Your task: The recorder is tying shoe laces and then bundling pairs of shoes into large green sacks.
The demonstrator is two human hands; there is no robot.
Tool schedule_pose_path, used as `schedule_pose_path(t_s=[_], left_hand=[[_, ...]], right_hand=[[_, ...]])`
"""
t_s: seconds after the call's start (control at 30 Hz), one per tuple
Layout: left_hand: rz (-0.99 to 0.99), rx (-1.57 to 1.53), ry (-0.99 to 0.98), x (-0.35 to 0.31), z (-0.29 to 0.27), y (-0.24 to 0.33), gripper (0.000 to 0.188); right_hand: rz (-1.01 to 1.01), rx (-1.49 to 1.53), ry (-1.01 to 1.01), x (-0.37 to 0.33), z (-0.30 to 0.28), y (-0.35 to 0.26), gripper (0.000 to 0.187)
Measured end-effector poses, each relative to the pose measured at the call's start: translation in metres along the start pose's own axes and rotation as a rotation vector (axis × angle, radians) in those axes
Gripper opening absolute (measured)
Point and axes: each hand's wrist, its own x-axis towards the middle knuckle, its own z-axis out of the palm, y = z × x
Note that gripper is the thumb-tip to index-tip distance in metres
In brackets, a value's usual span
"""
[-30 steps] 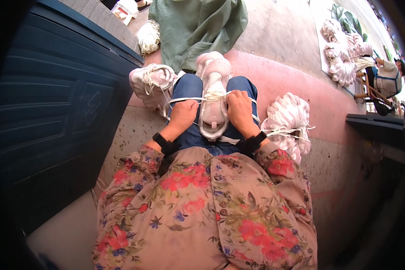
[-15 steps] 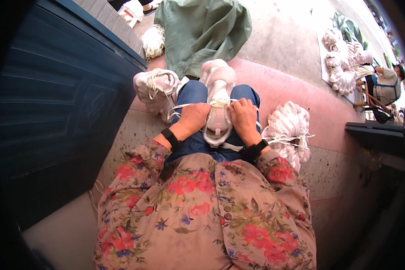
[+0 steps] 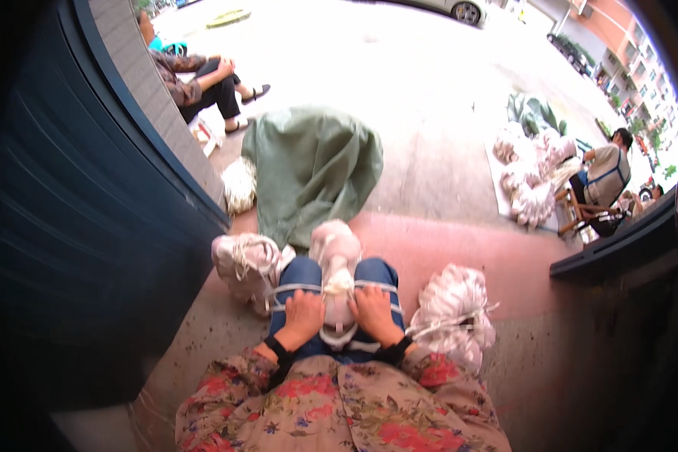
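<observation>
A pale pink-white sneaker [image 3: 334, 245] lies lengthwise between my knees, toe away from me and its heel opening toward my lap. White shoelaces [image 3: 285, 288] run from its middle out across both thighs. Against the shoe's left side is my left hand [image 3: 303, 315], its fingers curled on a lace. My right hand [image 3: 375, 310] mirrors it on the other side, also closed on a lace. The fingertips are partly hidden and slightly blurred. A bundle of similar shoes [image 3: 247, 260] sits by my left knee, and a tied bundle [image 3: 456, 309] by my right.
A green cloth [image 3: 309, 166] covers a heap ahead, beside a pale bundle [image 3: 239, 184]. A dark blue door [image 3: 90, 226] borders my left. One person [image 3: 200, 83] sits at the far left; another [image 3: 606, 177] sits right, near a shoe pile [image 3: 531, 181].
The view has tilted up, showing more of the street and the seated person at far left. My hands stay beside the shoe, with the laces still spread across my thighs.
</observation>
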Motion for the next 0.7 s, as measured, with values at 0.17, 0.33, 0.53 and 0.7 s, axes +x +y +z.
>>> schedule_pose_path(t_s=[0.17, 0.33, 0.53, 0.7], left_hand=[[0.137, -0.192, 0.221, 0.026, -0.019, 0.005, 0.013], [0.295, -0.151, -0.013, 0.059, 0.001, 0.017, 0.008], [0.278, -0.306, -0.001, 0.071, 0.004, 0.017, 0.008], [0.108, -0.612, -0.057, 0.075, 0.014, 0.009, 0.015]], right_hand=[[-0.025, 0.048, 0.058, -0.003, 0.006, 0.006, 0.017], [-0.038, 0.144, 0.108, -0.001, 0.006, 0.005, 0.016], [-0.033, 0.199, 0.138, 0.002, 0.005, 0.009, 0.016], [-0.054, 0.211, 0.142, -0.003, 0.012, 0.014, 0.018]])
